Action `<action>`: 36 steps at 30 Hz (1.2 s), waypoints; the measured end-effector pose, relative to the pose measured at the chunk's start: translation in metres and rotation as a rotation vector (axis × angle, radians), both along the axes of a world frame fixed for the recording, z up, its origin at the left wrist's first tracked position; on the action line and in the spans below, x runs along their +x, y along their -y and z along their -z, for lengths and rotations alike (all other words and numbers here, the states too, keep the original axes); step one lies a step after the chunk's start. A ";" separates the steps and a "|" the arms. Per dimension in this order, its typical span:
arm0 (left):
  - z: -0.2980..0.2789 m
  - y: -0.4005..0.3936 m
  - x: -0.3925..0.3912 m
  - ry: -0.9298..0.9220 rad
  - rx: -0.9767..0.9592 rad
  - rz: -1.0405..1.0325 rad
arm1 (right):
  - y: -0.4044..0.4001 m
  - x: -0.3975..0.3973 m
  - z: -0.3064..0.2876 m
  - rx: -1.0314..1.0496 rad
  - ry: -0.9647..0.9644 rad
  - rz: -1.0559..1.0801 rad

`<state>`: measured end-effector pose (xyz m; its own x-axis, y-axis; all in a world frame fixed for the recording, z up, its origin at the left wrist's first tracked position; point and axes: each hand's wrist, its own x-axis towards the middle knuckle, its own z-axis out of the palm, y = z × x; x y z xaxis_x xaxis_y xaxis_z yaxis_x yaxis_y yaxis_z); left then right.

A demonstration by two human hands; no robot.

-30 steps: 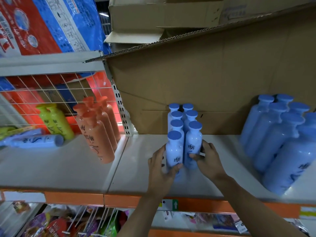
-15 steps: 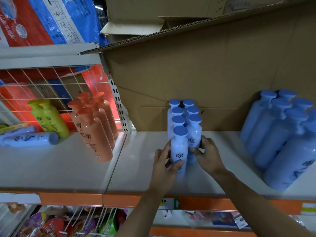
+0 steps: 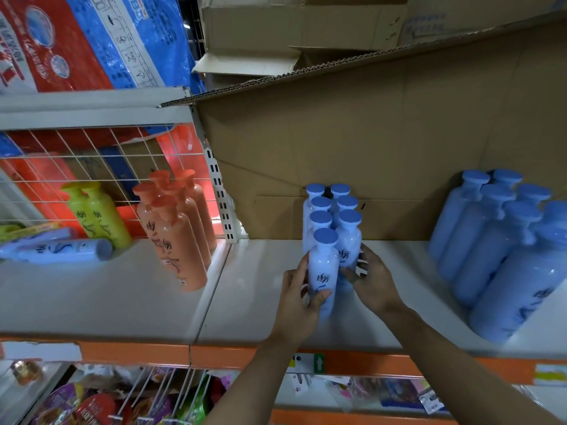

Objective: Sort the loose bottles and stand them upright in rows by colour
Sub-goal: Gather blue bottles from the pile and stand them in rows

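The left hand [image 3: 299, 297] wraps around the front pale-blue plastic bottle with a round blue cap [image 3: 322, 271], thumb across its lower label and fingers curled behind its left side. The right hand [image 3: 372, 280] curls its fingers against the side of the next pale-blue bottle [image 3: 348, 240], just right of and behind the first; whether it truly grips or only steadies, the view does not settle, though the fingers look wrapped on it. Both bottles stand upright on the white metal shelf [image 3: 260, 302], directly beyond the hands.

The step in hand appears to be squaring up the front of a two-file block. To do it well, I would judge: keep the front bottle vertical, slide it rather than lift it, press it flush against the bottle behind, and let the right hand brace the neighbouring file so nothing topples backward against the brown cardboard sheet [image 3: 383, 154].

By count, seven blue-capped bottles form the block between the hands: four in the left file, three in the right. Well right of the right hand stands a group of larger blue bottles [image 3: 491, 240]; about eight caps show, the edge cutting off more. Far left of the left hand: roughly five orange bottles [image 3: 181, 240] upright, two yellow-green bottles [image 3: 98, 219] upright, and one blue bottle lying on its side [image 3: 64, 251], not yet sorted, with something more behind it, unclear.
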<state>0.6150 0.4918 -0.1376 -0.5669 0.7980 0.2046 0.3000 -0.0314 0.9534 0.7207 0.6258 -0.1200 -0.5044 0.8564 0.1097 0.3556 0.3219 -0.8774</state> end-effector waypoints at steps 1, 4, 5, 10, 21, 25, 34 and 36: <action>0.000 0.002 0.000 -0.038 -0.024 -0.006 | 0.006 0.003 0.000 -0.023 -0.001 0.050; -0.002 0.013 -0.003 -0.126 -0.112 -0.047 | 0.032 0.013 0.003 0.125 -0.052 0.188; -0.003 0.019 -0.004 -0.127 -0.126 -0.079 | 0.043 0.017 0.004 0.188 -0.080 0.198; -0.005 0.056 -0.019 -0.259 -0.136 -0.316 | 0.106 0.011 0.007 0.337 -0.108 -0.071; -0.030 0.232 -0.161 -0.533 -0.416 -0.817 | 0.218 -0.167 -0.031 0.188 0.085 -0.614; -0.035 0.302 -0.231 -0.534 -0.480 -0.917 | 0.272 -0.247 -0.032 0.272 0.096 -0.665; -0.046 0.385 -0.362 -0.490 -0.556 -0.915 | 0.347 -0.406 -0.035 0.336 0.104 -0.703; -0.045 0.391 -0.391 -0.468 -0.553 -0.919 | 0.352 -0.440 -0.037 0.341 0.120 -0.705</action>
